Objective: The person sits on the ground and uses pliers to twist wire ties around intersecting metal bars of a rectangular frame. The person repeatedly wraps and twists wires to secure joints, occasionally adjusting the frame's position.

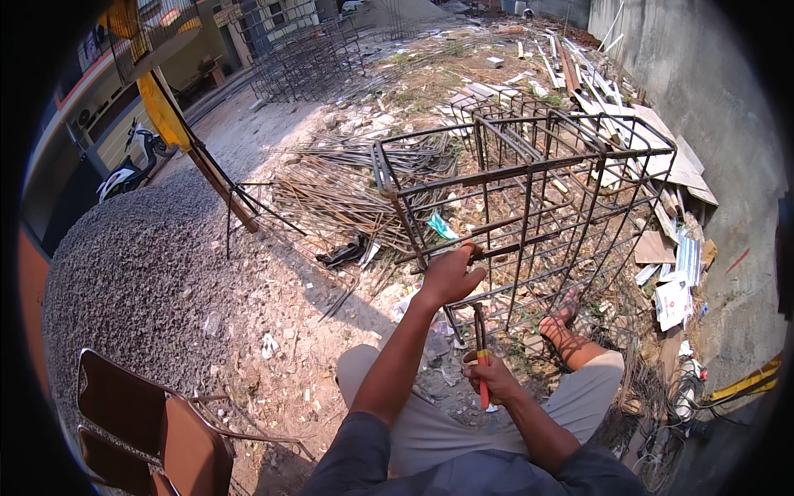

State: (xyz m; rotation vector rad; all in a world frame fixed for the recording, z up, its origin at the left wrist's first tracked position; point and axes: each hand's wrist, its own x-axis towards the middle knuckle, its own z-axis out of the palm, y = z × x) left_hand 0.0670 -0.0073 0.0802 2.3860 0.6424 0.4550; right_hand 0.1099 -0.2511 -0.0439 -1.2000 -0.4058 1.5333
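A cage of tied steel rebar [529, 168] stands tilted in front of me. My left hand [451, 277] is closed round a bar at the cage's near left corner; its fingertips are partly hidden. Below it, my right hand [494, 379] grips pincers [482, 357] with red and yellow handles. The pincers point upward, with their dark jaws close to the cage's lower near bar. Whether the jaws touch the bar or a tie wire, I cannot tell.
Loose rebar [347, 190] lies in a pile beyond the cage. On the left are a gravel heap [141, 256], a brown folding chair [194, 438] and a leaning post [207, 165]. Boards [662, 149] lie along the concrete wall [728, 157] at right, with tangled wire [645, 405] nearer me.
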